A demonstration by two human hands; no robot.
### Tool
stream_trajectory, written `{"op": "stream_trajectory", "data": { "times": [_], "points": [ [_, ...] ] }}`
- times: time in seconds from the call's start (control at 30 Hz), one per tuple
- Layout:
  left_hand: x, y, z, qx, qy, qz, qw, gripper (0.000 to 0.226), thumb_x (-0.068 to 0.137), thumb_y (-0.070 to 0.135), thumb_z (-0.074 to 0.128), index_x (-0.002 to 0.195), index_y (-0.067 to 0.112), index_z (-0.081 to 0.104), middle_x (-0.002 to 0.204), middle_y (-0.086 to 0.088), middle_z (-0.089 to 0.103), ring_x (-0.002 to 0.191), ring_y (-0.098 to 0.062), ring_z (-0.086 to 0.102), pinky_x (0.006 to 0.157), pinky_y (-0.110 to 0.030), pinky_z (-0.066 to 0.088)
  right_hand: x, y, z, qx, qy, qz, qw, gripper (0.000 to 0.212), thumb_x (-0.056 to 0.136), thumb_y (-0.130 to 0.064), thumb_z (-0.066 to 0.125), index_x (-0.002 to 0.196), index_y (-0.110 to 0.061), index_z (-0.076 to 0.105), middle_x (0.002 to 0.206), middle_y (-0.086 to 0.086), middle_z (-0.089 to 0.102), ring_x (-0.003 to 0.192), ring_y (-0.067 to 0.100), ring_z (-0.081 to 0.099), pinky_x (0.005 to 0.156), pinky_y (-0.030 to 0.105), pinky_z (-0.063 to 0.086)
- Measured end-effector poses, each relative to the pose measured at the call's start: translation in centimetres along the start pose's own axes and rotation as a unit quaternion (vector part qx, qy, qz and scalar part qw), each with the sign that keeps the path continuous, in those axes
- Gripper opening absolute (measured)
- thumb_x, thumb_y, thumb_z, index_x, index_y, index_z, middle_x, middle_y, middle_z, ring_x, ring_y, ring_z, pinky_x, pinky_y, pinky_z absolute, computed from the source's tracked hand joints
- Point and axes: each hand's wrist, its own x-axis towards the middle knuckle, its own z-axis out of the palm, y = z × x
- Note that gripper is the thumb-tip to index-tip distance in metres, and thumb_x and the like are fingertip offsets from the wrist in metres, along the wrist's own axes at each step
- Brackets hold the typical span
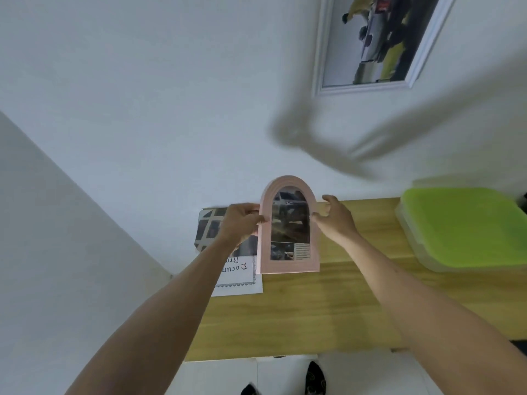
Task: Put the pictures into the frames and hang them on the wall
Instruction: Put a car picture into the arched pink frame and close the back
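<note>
I look down on a wooden table [313,309] with a pale, light-yellow grain; it stands against a white wall [142,95], smooth and matte. On the wall, at the upper right, hangs a white rectangular frame [320,52] with a blurred picture of vehicles inside. A soft grey shadow lies across the wall under it. On the right part of the table sits a clear plastic box with a lime-green lid [462,226], with rounded corners. At the left back edge of the table lie a dark printed picture [209,228] and a white sheet with black gothic lettering [242,276], partly hidden by my arm. Below the table edge I see a white floor and dark shoes [315,379].

The pink arched frame [288,226] is held upright above the table, between both hands, in front of the wall. It looks smooth, with ridges along the arch, and it has a dark photo in it. My left hand [241,223] grips its left edge, thumb on the front. My right hand [336,216] is at the right edge with fingers curled; whether it really grasps I cannot tell.
</note>
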Motion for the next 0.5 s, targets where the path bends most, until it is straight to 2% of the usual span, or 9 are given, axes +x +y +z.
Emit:
{"op": "stream_trajectory", "data": {
  "times": [0.1, 0.17, 0.23, 0.3, 0.37, 0.43, 0.5],
  "points": [
    [0.3, 0.8, 2.2, 0.043, 0.036, 0.043, 0.997, 0.029, 0.077, 0.009, 0.079, 0.105, 0.008, 0.075, 0.092, -0.008, 0.075, 0.080, -0.026, 0.074, 0.068, -0.041, 0.063, 1.4, -1.8, -1.1, 0.057, -0.057, 0.002, 0.997, 0.061, 0.091, -0.045, 0.061, 0.146, -0.027, 0.040, 0.137, 0.002, 0.058, 0.116, 0.023, 0.060, 0.096, 0.039, 0.050],
    [0.3, 1.3, 3.8, 0.055, 0.045, 0.067, 0.995, 0.024, 0.075, 0.010, 0.079, 0.100, 0.011, 0.077, 0.081, -0.009, 0.075, 0.075, -0.027, 0.073, 0.067, -0.044, 0.062, 2.5, -2.9, -1.6, 0.108, -0.085, 0.001, 0.991, 0.062, 0.083, -0.057, 0.060, 0.139, -0.035, 0.045, 0.128, -0.002, 0.063, 0.104, 0.018, 0.067, 0.092, 0.042, 0.055],
    [0.3, 1.8, 5.5, 0.061, 0.056, 0.090, 0.993, 0.019, 0.076, 0.011, 0.076, 0.094, 0.015, 0.079, 0.075, -0.010, 0.073, 0.067, -0.022, 0.069, 0.069, -0.045, 0.061, 3.7, -3.6, -1.7, 0.142, -0.089, -0.010, 0.986, 0.059, 0.079, -0.060, 0.059, 0.133, -0.038, 0.049, 0.121, -0.003, 0.065, 0.095, 0.015, 0.070, 0.083, 0.042, 0.060],
    [0.0, 1.9, 7.2, 0.085, 0.079, 0.113, 0.987, 0.019, 0.077, 0.014, 0.073, 0.094, 0.022, 0.079, 0.078, -0.006, 0.070, 0.067, -0.016, 0.064, 0.073, -0.040, 0.057, 3.8, -4.3, -2.1, 0.161, -0.094, -0.014, 0.982, 0.049, 0.084, -0.052, 0.061, 0.128, -0.031, 0.053, 0.116, 0.000, 0.067, 0.089, 0.017, 0.073, 0.075, 0.040, 0.063],
    [-0.5, 1.7, 8.9, 0.103, 0.084, 0.126, 0.983, 0.024, 0.079, 0.023, 0.071, 0.099, 0.036, 0.077, 0.084, 0.004, 0.065, 0.072, -0.012, 0.064, 0.076, -0.037, 0.055, 3.9, -4.5, -2.5, 0.180, -0.107, -0.008, 0.978, 0.035, 0.085, -0.042, 0.067, 0.114, -0.025, 0.057, 0.109, 0.005, 0.069, 0.085, 0.023, 0.074, 0.072, 0.042, 0.063],
    [-0.7, 1.1, 10.5, 0.086, 0.071, 0.145, 0.983, 0.026, 0.080, 0.027, 0.072, 0.101, 0.042, 0.075, 0.090, 0.007, 0.062, 0.076, -0.010, 0.062, 0.079, -0.030, 0.052, 3.9, -4.0, -2.7, 0.189, -0.104, 0.006, 0.976, 0.042, 0.082, -0.036, 0.072, 0.118, -0.020, 0.057, 0.108, 0.008, 0.070, 0.081, 0.025, 0.075, 0.072, 0.043, 0.063],
    [-0.8, 0.9, 11.9, 0.053, 0.066, 0.152, 0.985, 0.027, 0.081, 0.026, 0.076, 0.107, 0.035, 0.076, 0.094, 0.004, 0.062, 0.077, -0.008, 0.059, 0.079, -0.021, 0.049, 4.2, -3.7, -3.2, 0.174, -0.083, 0.004, 0.981, 0.045, 0.083, -0.025, 0.068, 0.126, -0.019, 0.056, 0.111, 0.009, 0.069, 0.077, 0.024, 0.074, 0.067, 0.041, 0.064]
  ]
}}
